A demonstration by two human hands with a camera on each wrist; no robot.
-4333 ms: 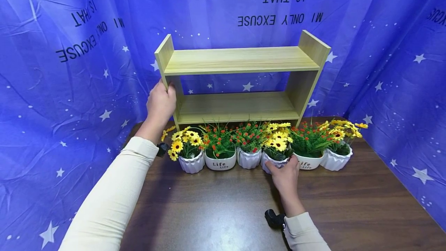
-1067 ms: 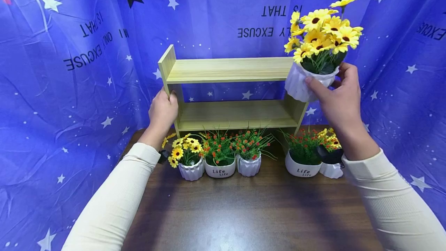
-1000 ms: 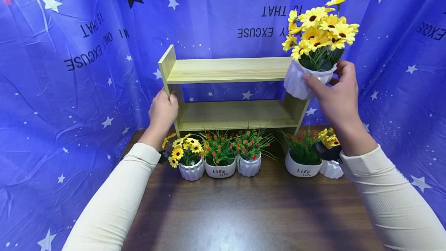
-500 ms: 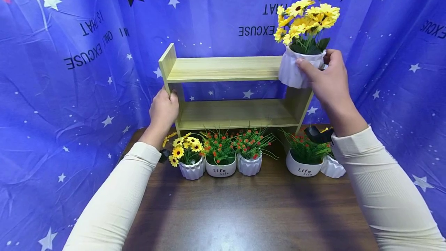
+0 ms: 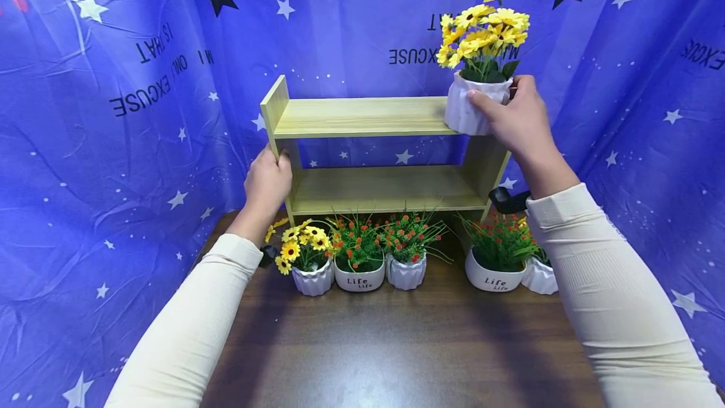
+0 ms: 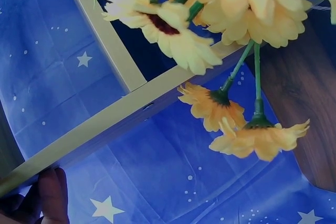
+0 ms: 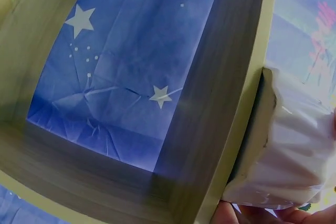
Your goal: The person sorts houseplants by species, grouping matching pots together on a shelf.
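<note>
My right hand (image 5: 521, 119) grips a white fluted pot of yellow daisies (image 5: 474, 103), thumb on its front, at the right end of the upper board of a light wooden shelf (image 5: 362, 117). In the right wrist view the pot (image 7: 294, 148) stands close against the board with a dark shadow under its base; I cannot tell whether it touches. My left hand (image 5: 267, 180) holds the shelf's left side panel, the thumb in front and the other fingers mostly hidden. The left wrist view shows fingertips (image 6: 52, 195) at the panel's edge.
A row of potted flowers stands before the shelf: yellow daisies (image 5: 303, 247), an orange-flowered "Life" planter (image 5: 359, 277), a red-flowered pot (image 5: 405, 269), another "Life" planter (image 5: 494, 274) and a partly hidden white pot (image 5: 540, 276). Blue star-printed cloth (image 5: 351, 30) surrounds the brown table (image 5: 362, 345).
My right hand took the daisy pot from the row, leaving a gap, raised it, then brought it left and back to the upper board. My left hand stayed on the side panel.
</note>
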